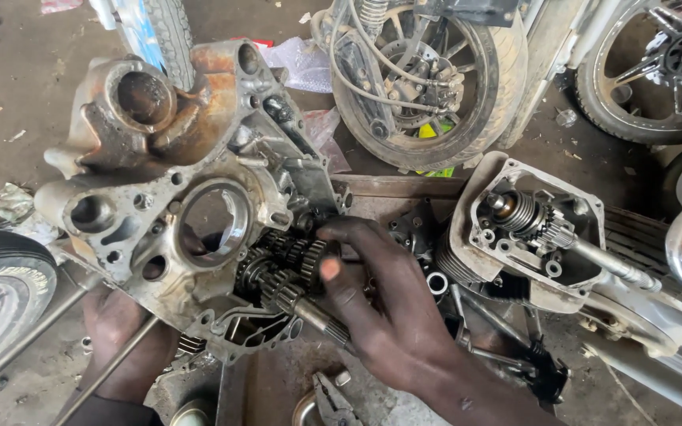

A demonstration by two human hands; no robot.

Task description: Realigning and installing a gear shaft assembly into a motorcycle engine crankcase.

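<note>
On dirty workshop floor, right hand [380, 315] fingers grip gear shaft [290, 276]; wheels around.

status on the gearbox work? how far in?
Done: crankcase half is off the bike and open, its round bore bare; a second housing lies apart, a geared shaft inside. In hand: right hand on the gear cluster, left hand under the case. Left: gears not clearly seated; case unclosed.
</note>
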